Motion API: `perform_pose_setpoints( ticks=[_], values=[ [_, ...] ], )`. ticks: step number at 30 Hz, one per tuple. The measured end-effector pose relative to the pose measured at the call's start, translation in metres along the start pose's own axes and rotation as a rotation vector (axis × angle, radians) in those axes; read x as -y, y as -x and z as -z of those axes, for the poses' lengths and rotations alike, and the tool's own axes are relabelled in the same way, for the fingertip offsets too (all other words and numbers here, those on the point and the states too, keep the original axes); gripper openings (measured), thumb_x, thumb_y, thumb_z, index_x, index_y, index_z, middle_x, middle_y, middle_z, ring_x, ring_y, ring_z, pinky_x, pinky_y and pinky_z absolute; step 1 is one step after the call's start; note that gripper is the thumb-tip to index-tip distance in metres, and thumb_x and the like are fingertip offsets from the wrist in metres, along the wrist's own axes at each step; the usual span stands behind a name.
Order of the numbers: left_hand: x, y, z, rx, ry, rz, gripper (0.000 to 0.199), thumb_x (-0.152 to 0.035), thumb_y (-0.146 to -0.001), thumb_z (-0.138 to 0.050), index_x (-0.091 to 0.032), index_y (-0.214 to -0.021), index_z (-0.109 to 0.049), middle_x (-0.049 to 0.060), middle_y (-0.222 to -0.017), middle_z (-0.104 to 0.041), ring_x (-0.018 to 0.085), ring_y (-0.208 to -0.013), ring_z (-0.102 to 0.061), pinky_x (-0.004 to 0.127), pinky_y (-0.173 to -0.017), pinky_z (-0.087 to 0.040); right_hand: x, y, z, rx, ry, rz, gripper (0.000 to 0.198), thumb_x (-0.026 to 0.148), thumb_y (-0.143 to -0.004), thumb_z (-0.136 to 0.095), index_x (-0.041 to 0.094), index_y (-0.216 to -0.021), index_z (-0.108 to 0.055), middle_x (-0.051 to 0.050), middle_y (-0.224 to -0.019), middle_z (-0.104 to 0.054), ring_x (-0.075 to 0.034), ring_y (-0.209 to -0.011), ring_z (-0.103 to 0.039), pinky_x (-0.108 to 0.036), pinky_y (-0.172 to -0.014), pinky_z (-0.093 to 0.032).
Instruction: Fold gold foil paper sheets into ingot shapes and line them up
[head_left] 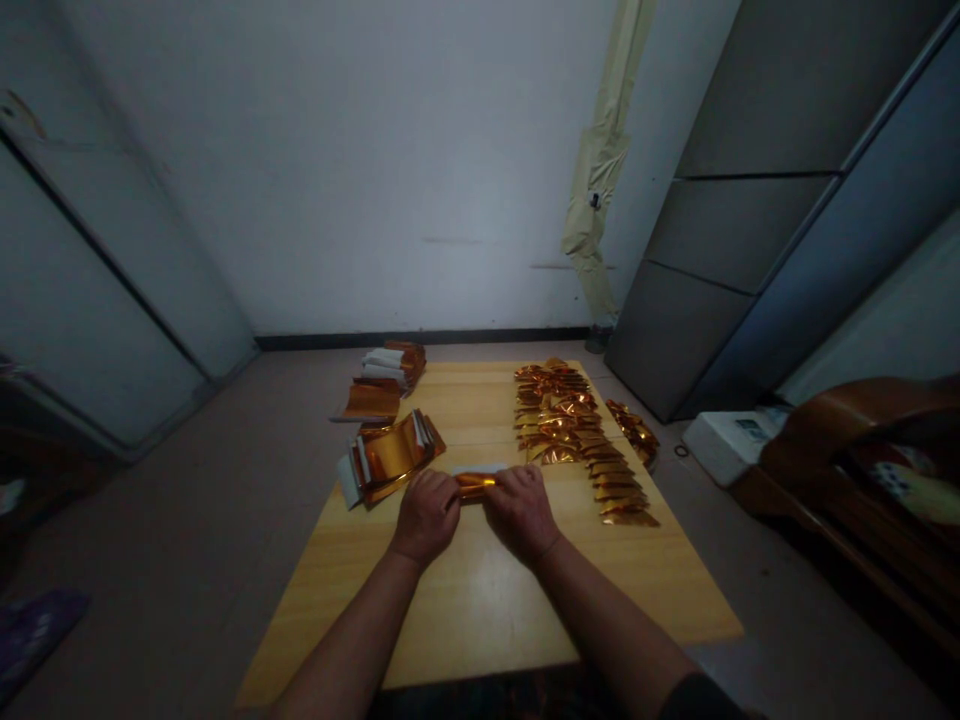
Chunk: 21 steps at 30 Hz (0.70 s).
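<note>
A sheet of gold foil paper [475, 486], partly rolled or folded, stretches between my two hands over the middle of the wooden table [472, 590]. My left hand [429, 515] is closed on its left end, and my right hand [523, 508] grips the right end. A whitish strip of the sheet shows just behind the gold part. Beside my left hand lies a stack of gold foil sheets [394, 455] with pale backs. To the right of my right hand, folded gold foil pieces [555, 415] overlap in rows.
More foil sheets [382, 385] sit at the table's far left corner. Past the right edge, a container of gold pieces [634, 432] stands low. A grey refrigerator [720, 220], a white box [727, 445] and a wooden seat [847, 470] are on the right. The wall [390, 180] rises behind.
</note>
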<state>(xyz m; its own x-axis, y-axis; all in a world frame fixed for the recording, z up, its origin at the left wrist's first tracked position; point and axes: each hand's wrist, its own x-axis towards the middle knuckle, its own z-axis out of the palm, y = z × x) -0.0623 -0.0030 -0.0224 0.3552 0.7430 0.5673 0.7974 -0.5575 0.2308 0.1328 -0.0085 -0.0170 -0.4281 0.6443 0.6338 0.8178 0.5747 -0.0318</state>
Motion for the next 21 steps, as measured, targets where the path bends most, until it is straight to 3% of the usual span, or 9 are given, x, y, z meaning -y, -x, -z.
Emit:
perform_pose_setpoints(
  ticks=[4,8,13,16,21],
  values=[
    [0.0,0.0,-0.001,0.0,0.031,-0.035,0.012,-0.01,-0.08,-0.055,-0.019,-0.084,-0.063,0.008,-0.092,-0.068,0.023,-0.089,-0.057,0.039,-0.08,-0.044,0.001,0.001,-0.002,0.075,-0.064,0.053,0.016,0.017,-0.09,-0.058,0.021,-0.075,-0.063,-0.002,-0.076,-0.062,-0.017,-0.08,-0.047,-0.032,-0.077,-0.027],
    [0.001,0.001,-0.004,0.018,0.058,-0.015,0.017,-0.01,-0.077,-0.056,-0.019,-0.088,-0.065,0.008,-0.097,-0.071,0.024,-0.092,-0.059,0.041,-0.082,-0.045,-0.002,0.003,-0.001,0.168,-0.117,0.008,0.015,0.017,-0.09,-0.059,0.02,-0.076,-0.064,-0.001,-0.077,-0.064,-0.016,-0.079,-0.049,-0.03,-0.074,-0.027],
    [0.0,0.0,-0.003,0.039,0.121,0.063,0.011,-0.014,-0.079,-0.057,-0.02,-0.073,-0.063,0.006,-0.095,-0.072,0.022,-0.089,-0.06,0.041,-0.083,-0.046,-0.01,0.008,0.006,0.252,-0.27,-0.21,0.018,0.013,-0.088,-0.057,0.021,-0.075,-0.067,0.001,-0.076,-0.066,-0.015,-0.078,-0.05,-0.027,-0.072,-0.028],
    [0.0,0.0,-0.001,0.05,0.184,0.107,0.012,-0.015,-0.081,-0.056,-0.021,-0.074,-0.064,0.005,-0.094,-0.072,0.021,-0.088,-0.06,0.04,-0.084,-0.047,-0.014,0.007,0.01,0.254,-0.353,-0.342,0.021,0.013,-0.088,-0.055,0.021,-0.076,-0.069,0.001,-0.075,-0.066,-0.015,-0.079,-0.052,-0.026,-0.074,-0.03],
    [0.003,-0.001,-0.004,0.047,0.224,0.123,0.014,-0.018,-0.086,-0.051,-0.02,-0.077,-0.062,0.006,-0.091,-0.068,0.02,-0.089,-0.058,0.036,-0.084,-0.048,-0.013,0.001,0.011,0.26,-0.393,-0.428,0.02,0.018,-0.091,-0.053,0.021,-0.079,-0.069,0.0,-0.08,-0.066,-0.015,-0.08,-0.054,-0.025,-0.074,-0.033]
  ],
)
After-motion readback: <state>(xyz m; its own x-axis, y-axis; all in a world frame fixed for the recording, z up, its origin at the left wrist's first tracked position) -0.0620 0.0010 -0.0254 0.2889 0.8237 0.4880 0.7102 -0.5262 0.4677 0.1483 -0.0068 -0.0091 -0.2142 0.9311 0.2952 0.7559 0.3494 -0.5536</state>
